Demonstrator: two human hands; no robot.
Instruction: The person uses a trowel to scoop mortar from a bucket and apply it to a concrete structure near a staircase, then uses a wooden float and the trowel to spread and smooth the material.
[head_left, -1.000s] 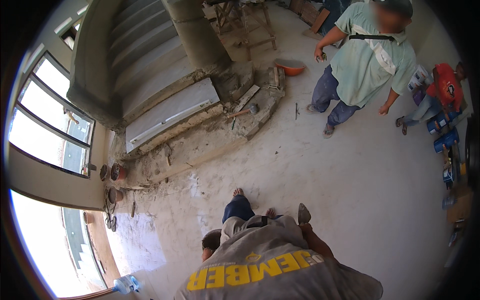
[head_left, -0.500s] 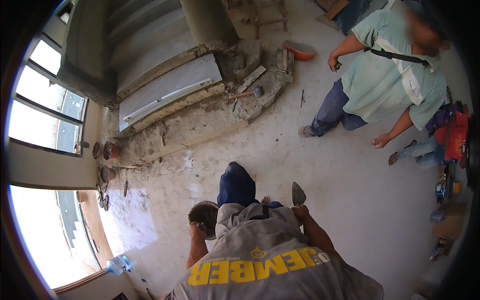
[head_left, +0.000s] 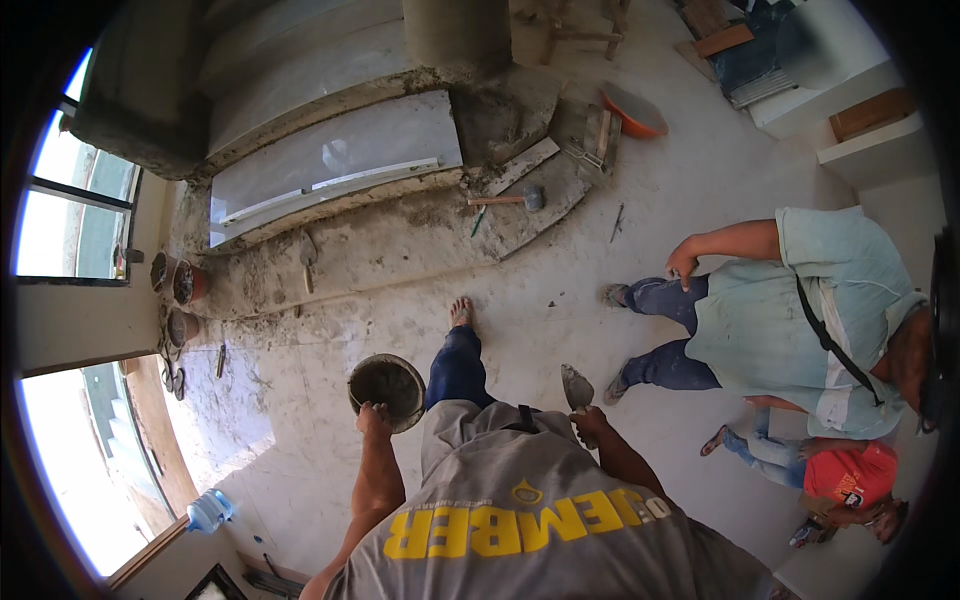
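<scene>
My left hand grips the rim of a dark bucket, coated inside with grey material, beside my left leg. My right hand holds a pointed trowel, its dusty blade pointing forward. Ahead, a glossy pale slab lies on the lowest stair step, with a long straight bar along it. On the rough ledge below lie a mallet, a plank and another trowel.
Co-workers in a pale green shirt and red shirt are at the right. An orange basin sits beside the stairs. Small buckets stand by the left wall, a water jug lower left. Boards lie upper right.
My left hand and the bucket have come further into view. My left foot has stepped forward toward the stairs. My view has shifted; the green-shirted co-worker now appears lower at the right.
</scene>
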